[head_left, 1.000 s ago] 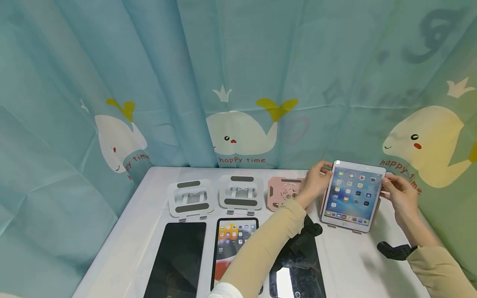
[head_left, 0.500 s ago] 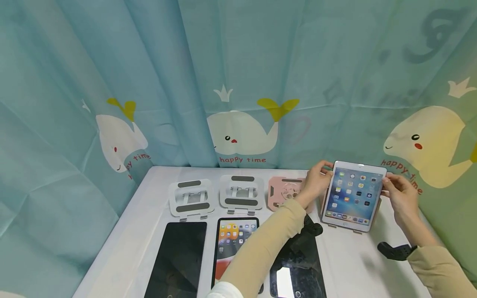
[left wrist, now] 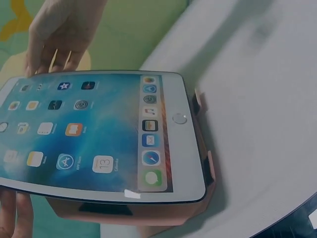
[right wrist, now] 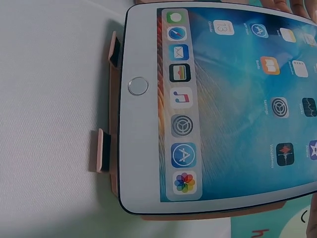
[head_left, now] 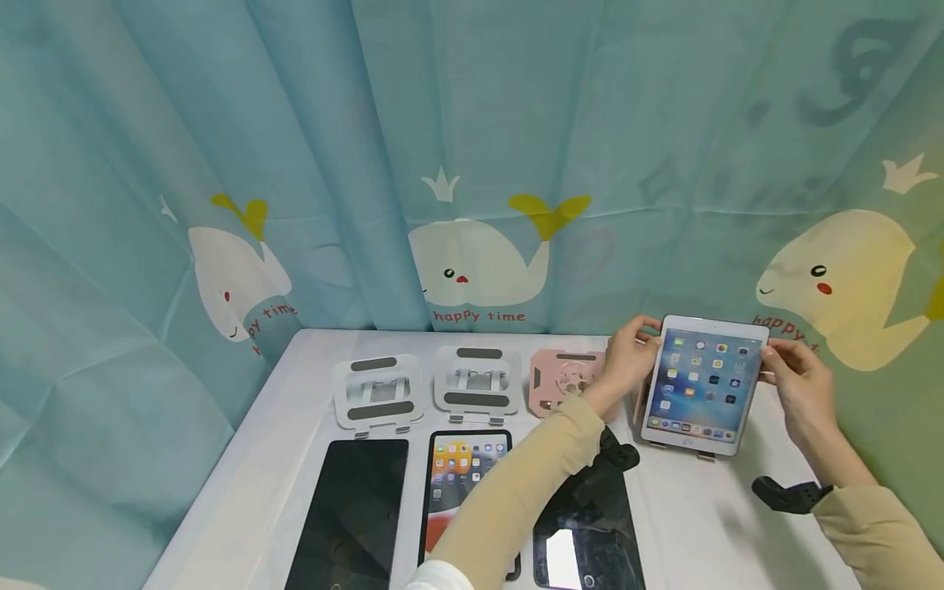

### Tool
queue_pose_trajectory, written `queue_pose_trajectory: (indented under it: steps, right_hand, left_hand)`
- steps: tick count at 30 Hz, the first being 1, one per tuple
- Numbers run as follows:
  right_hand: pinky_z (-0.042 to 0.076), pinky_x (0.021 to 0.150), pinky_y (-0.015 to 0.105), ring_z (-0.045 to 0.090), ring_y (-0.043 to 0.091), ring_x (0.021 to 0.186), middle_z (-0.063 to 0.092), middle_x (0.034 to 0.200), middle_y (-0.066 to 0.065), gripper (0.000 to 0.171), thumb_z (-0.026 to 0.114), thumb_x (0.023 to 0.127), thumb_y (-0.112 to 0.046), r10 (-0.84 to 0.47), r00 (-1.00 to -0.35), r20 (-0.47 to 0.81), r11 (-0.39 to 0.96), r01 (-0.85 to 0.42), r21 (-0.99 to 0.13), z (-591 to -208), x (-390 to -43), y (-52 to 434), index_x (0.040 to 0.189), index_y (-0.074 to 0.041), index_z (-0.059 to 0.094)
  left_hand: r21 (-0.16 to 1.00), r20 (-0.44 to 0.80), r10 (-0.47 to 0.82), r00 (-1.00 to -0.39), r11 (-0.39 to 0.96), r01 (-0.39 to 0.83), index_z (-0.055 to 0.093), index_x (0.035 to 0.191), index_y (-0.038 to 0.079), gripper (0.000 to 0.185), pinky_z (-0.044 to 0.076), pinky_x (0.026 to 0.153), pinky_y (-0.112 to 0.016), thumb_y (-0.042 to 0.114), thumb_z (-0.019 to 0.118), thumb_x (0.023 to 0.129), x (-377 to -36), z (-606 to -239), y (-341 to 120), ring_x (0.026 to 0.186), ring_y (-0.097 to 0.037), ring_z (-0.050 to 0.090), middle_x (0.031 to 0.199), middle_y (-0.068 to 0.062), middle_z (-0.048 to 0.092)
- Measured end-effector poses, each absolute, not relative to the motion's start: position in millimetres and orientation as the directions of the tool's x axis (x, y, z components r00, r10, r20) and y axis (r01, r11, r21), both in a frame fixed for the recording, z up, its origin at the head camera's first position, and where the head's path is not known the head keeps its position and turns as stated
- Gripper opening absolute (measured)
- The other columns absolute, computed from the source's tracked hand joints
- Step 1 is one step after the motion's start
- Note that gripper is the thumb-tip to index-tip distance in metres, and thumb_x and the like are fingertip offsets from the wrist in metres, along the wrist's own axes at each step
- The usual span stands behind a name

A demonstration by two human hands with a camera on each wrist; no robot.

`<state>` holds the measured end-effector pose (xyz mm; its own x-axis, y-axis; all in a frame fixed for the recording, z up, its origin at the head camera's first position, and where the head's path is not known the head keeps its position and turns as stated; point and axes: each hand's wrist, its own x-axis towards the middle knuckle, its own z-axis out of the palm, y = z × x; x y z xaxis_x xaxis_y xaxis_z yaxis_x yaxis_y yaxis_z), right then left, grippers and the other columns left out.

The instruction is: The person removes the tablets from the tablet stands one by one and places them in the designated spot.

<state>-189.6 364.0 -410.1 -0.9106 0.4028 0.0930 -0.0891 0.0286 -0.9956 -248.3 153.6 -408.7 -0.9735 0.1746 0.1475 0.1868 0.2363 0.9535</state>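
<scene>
A white tablet (head_left: 704, 383) with a lit home screen leans upright on a pink stand (left wrist: 148, 218) at the table's right side. My left hand (head_left: 640, 348) grips its left edge, with fingers curled over the upper corner. My right hand (head_left: 774, 367) pinches its right edge. In the right wrist view the tablet (right wrist: 223, 104) fills the frame and the pink stand's lips (right wrist: 104, 148) catch its bottom edge. The left wrist view shows the tablet (left wrist: 94, 134) with the right hand (left wrist: 59, 34) behind its far edge.
Two white stands (head_left: 374, 392) (head_left: 478, 381) and another pink stand (head_left: 568, 381) line the back of the white table (head_left: 295, 393). In front lie a dark tablet (head_left: 350, 516), a lit tablet (head_left: 460, 479) and a third dark tablet (head_left: 590, 533) under my left arm. A whale-print curtain (head_left: 472, 164) hangs behind.
The tablet has shifted slightly up and to the right between both hands. The right hand moved a little to the right with it.
</scene>
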Motion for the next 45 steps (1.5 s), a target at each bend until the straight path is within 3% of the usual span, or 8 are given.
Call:
queue_pose_trajectory:
  steps: [10, 20, 25, 32, 39, 45]
  right_hand:
    - [0.048, 0.059, 0.009, 0.060, -0.003, 0.066, 0.065, 0.079, -0.017, 0.008, 0.060, 0.094, -0.014, 0.353, -0.928, 0.117, -0.011, -0.129, -0.992, -407.7, -183.7, 366.0, 0.095, -0.021, 0.064]
    - [0.049, 0.058, 0.012, 0.060, 0.000, 0.065, 0.067, 0.075, -0.013, 0.017, 0.059, 0.093, -0.005, 0.330, -0.933, 0.143, -0.088, -0.182, -0.979, -411.2, -173.8, 368.8, 0.088, -0.018, 0.069]
    - [0.048, 0.058, 0.011, 0.060, 0.000, 0.065, 0.066, 0.076, -0.014, 0.014, 0.060, 0.093, -0.007, 0.304, -0.941, 0.147, -0.054, -0.171, -0.984, -414.4, -166.0, 373.5, 0.089, -0.018, 0.068]
    - [0.049, 0.059, 0.012, 0.060, 0.001, 0.065, 0.067, 0.076, -0.012, 0.017, 0.060, 0.092, -0.004, 0.253, -0.954, 0.163, -0.066, -0.185, -0.980, -416.4, -158.5, 378.4, 0.089, -0.018, 0.069]
    - [0.049, 0.059, 0.012, 0.061, 0.002, 0.065, 0.066, 0.078, -0.012, 0.020, 0.058, 0.093, -0.003, 0.213, -0.969, 0.128, -0.068, -0.145, -0.987, -418.3, -149.3, 380.1, 0.089, -0.019, 0.069]
    - [0.050, 0.060, 0.013, 0.062, 0.003, 0.066, 0.068, 0.078, -0.011, 0.023, 0.057, 0.093, 0.000, 0.171, -0.981, 0.090, -0.107, -0.109, -0.988, -422.8, -142.1, 381.2, 0.089, -0.019, 0.070]
  left_hand:
    - [0.957, 0.142, 0.193, -0.971, 0.224, 0.185, 0.066, 0.108, 0.020, 0.016, 0.046, 0.060, -0.019, 0.016, 0.059, 0.095, -239.7, -405.5, 147.1, 0.075, -0.004, 0.060, 0.092, -0.001, 0.066]
    - [0.974, 0.131, 0.198, -0.971, 0.154, 0.163, 0.066, 0.106, 0.016, 0.015, 0.045, 0.050, -0.017, 0.011, 0.061, 0.092, -221.3, -405.3, 146.5, 0.059, -0.001, 0.057, 0.085, -0.001, 0.065]
    - [0.983, 0.120, 0.209, -0.970, 0.112, 0.146, 0.067, 0.104, 0.014, 0.015, 0.046, 0.050, -0.016, 0.008, 0.063, 0.091, -212.2, -409.2, 146.8, 0.057, -0.010, 0.061, 0.082, -0.004, 0.065]
    - [0.988, 0.110, 0.210, -0.971, 0.082, 0.129, 0.068, 0.104, 0.013, 0.015, 0.047, 0.050, -0.015, 0.007, 0.064, 0.090, -202.0, -412.8, 146.1, 0.067, -0.031, 0.068, 0.082, -0.007, 0.067]
    - [0.992, 0.099, 0.203, -0.974, 0.061, 0.114, 0.068, 0.102, 0.012, 0.014, 0.042, 0.046, -0.013, 0.006, 0.065, 0.089, -194.7, -417.2, 145.1, 0.058, -0.023, 0.067, 0.072, 0.001, 0.061]
    - [0.996, 0.073, 0.203, -0.976, 0.038, 0.082, 0.068, 0.101, 0.009, 0.015, 0.038, 0.042, -0.012, 0.004, 0.065, 0.088, -186.5, -421.2, 142.7, 0.063, -0.036, 0.068, 0.070, 0.001, 0.061]
